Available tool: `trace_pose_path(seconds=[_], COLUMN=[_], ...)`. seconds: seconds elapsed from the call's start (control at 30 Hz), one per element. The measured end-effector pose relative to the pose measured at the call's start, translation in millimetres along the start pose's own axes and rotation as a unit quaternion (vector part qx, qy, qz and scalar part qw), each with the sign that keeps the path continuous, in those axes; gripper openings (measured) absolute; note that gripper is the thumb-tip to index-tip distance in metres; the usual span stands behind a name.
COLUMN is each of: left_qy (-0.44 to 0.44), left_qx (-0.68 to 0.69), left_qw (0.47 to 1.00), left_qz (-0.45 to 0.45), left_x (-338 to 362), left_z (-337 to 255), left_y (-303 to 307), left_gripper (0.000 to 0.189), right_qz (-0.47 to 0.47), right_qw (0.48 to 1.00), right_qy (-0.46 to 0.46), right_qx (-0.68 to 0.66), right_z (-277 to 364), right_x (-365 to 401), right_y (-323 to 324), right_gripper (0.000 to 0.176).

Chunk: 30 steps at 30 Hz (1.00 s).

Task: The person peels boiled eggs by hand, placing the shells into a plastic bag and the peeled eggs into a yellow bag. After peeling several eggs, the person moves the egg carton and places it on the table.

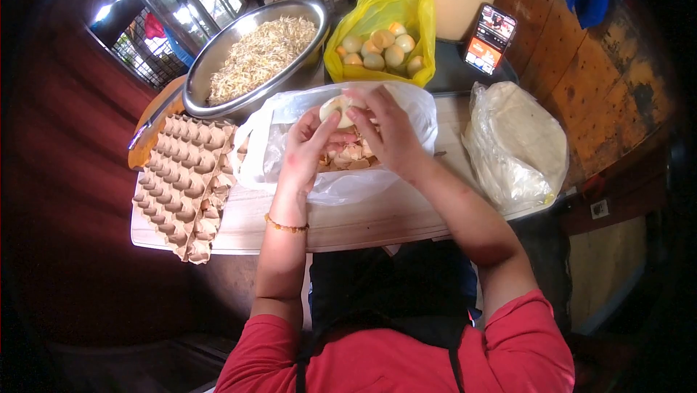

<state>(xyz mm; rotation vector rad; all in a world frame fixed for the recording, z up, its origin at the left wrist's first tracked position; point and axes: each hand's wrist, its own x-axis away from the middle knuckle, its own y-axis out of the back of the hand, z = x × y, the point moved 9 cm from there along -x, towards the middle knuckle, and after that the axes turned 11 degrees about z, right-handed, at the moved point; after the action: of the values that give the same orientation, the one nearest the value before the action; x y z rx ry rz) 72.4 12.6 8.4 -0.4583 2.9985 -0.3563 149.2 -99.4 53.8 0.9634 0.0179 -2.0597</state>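
A pale, whitish egg (335, 110) is held above a white plastic bag (259, 147) in the middle of the table. My left hand (314, 139) grips it from the left, fingers wrapped round its lower side. On its right, my right hand (385, 128) has the thumb close to the egg and the fingers raised and bent over it; what they pinch, if anything, is too small to tell. Broken eggshells (353, 156) lie inside the bag under both hands. Just behind, a yellow plastic bag (423, 11) holds several peeled-looking eggs (374, 61).
Egg trays (178, 186) are stacked at the left. A metal bowl (192, 95) of pale shreds stands behind them. A phone (491, 38) leans against a lidded container (450, 1). A plastic-wrapped pale bundle (515, 142) sits on the table (363, 228) at the right.
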Motion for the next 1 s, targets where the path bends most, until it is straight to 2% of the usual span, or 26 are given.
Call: trace_pose_path(seconds=[0.07,0.3,0.37,0.7,0.9,0.97,1.0], left_qy=[-0.053,-0.077,-0.112,-0.15,-0.132,-0.095,-0.095], left_qx=[-0.033,-0.074,-0.083,-0.135,-0.073,0.049,0.049], left_qw=[0.998,0.994,0.99,0.979,0.988,0.993,0.993], left_qz=[-0.005,-0.017,-0.016,-0.004,0.026,0.041,0.041], left_x=[-2,1,2,2,4,3,4], left_z=[-4,-13,-18,-22,-23,-17,-18], left_y=[3,2,4,3,5,9,10], left_gripper=[0.028,0.03,0.035,0.042,0.04,0.035,0.035], right_qz=[0.027,0.012,0.01,-0.043,-0.103,-0.114,-0.115], right_qw=[0.997,0.999,0.991,0.992,0.99,0.989,0.989], right_qy=[0.013,0.015,0.031,0.041,0.001,-0.042,-0.042], right_qx=[0.069,0.042,0.127,0.113,0.101,0.085,0.085], right_z=[3,9,16,14,3,-4,-7], right_x=[0,0,-1,-2,-1,-1,0], right_y=[-6,1,4,18,32,36,35], right_gripper=[0.028,0.028,0.028,0.022,0.021,0.021,0.021])
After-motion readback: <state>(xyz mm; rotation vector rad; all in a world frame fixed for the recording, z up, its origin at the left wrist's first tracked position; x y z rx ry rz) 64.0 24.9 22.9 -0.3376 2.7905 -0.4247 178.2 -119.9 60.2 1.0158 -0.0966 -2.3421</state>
